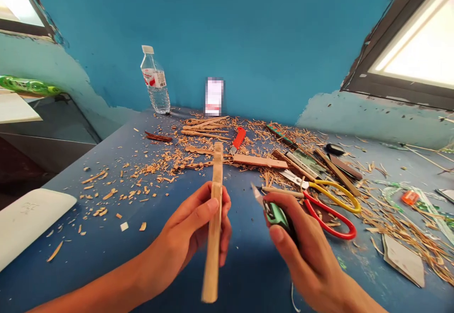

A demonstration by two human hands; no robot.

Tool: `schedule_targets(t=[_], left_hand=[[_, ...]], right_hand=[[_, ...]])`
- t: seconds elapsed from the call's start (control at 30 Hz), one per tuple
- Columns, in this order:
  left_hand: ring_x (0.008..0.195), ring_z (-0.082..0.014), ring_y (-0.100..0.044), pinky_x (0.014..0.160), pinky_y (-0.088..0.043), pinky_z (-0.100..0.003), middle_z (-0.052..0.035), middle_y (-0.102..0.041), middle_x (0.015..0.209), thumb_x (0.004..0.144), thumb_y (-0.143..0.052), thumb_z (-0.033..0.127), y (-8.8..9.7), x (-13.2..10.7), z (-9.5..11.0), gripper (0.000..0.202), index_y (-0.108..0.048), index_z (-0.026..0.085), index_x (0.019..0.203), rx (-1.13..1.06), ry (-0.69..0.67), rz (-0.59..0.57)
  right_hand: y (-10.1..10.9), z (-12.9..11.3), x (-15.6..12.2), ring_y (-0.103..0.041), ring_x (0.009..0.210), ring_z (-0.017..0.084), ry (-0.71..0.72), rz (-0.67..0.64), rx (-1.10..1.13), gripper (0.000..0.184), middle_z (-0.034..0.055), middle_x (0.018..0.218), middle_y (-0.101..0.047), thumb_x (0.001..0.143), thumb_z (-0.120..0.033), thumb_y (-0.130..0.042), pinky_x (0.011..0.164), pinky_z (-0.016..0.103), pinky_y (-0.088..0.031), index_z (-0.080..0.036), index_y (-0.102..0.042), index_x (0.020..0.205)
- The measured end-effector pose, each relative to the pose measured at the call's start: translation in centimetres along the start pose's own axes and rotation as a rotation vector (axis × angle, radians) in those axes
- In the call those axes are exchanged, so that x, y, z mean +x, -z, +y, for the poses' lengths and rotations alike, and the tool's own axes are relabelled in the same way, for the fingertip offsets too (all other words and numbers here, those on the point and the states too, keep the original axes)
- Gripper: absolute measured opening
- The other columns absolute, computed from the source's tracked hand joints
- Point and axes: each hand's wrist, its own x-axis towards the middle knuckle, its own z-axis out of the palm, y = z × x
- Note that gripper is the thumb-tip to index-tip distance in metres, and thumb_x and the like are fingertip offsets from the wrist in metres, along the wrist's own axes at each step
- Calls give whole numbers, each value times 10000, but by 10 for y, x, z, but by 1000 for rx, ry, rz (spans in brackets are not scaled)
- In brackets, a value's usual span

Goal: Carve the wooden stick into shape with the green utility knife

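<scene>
A pale carved wooden stick [212,251] points away from me, notched and shaped at its far end. My left hand [184,228] is closed around its middle, thumb lying along the top. To the right, my right hand [305,242] grips a green utility knife [276,216]. Its blade sticks out toward the upper left, apart from the stick. Just beyond the stick's tip lie a red utility knife [238,139] and a flat wooden strip [260,161]. Scissors [331,209] with one yellow and one red handle rest beside my right hand.
Wood shavings [149,171] litter the blue table [142,275]. A water bottle [156,83] and a blurred upright phone [214,96] stand by the wall. Thin wood pieces [205,126] lie at the back. A white object [31,223] sits left; a sandpaper-like sheet [403,258] lies right.
</scene>
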Motion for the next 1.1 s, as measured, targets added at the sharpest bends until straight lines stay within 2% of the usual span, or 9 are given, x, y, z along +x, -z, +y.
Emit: schedule_targets(t=[0.07,0.13,0.27,0.5,0.6,0.67,0.73,0.93,1.1], left_hand=[[444,-67,-446,407,-426,-155,58,-555,641,1020,-580,530,-2,-2,-1,297,-531,238,1010,1,87,-32],[396,-36,-293,363,-294,-111,105,-464,583,989,-636,551,-5,-4,-1,339,-471,255,989,0,156,-42],[486,-26,-159,424,-177,-110,132,-323,660,879,-800,554,-10,-12,2,493,-439,279,1072,32,238,-7],[489,-37,-157,447,-141,-200,120,-291,680,905,-749,613,-14,-18,1,555,-490,306,1288,216,249,6],[592,-72,-389,502,-301,-167,79,-436,730,911,-738,617,-16,-16,-9,513,-527,328,1279,197,179,56],[834,-112,-537,709,-452,-175,35,-570,879,863,-796,608,-20,-15,-15,495,-579,330,1210,134,109,100],[933,-131,-559,865,-476,-218,28,-613,957,810,-854,590,-25,-15,-17,500,-609,333,1162,75,96,131],[814,-125,-481,788,-458,-204,42,-566,873,847,-798,628,-25,-16,-16,469,-595,330,1145,143,94,112],[761,-114,-448,720,-455,-176,47,-517,874,993,-676,482,-15,-14,-20,237,-588,336,1158,328,-54,19]], right_hand=[[4,2,4,-654,679,175,248,-18,-310,310,17,887,-723,1033,-337,-561,617,294,-466,-267,-546,1335],[3,1,6,-662,657,181,361,-45,-448,317,39,923,-735,1060,-327,-506,596,306,-473,-237,-505,1363],[-5,-6,6,-672,648,184,408,-100,-482,302,37,872,-710,1095,-366,-431,599,307,-509,-209,-504,1343],[-7,-7,2,-688,637,183,392,-112,-499,321,33,868,-703,1108,-379,-412,576,310,-524,-190,-481,1358],[-6,-8,3,-682,613,181,392,-101,-504,321,36,852,-706,1115,-369,-391,547,309,-510,-181,-470,1363],[-5,-10,4,-688,617,184,409,-104,-487,315,47,856,-716,1123,-383,-366,537,309,-507,-182,-476,1339],[-5,-13,5,-693,624,188,412,-115,-458,308,58,859,-726,1131,-393,-337,541,308,-511,-189,-487,1306],[-2,-17,3,-686,613,187,391,-161,-384,269,56,860,-741,1126,-394,-360,540,312,-499,-213,-508,1259],[-3,-16,0,-663,584,172,359,-168,-386,263,39,863,-737,1129,-386,-357,518,309,-470,-222,-496,1280]])
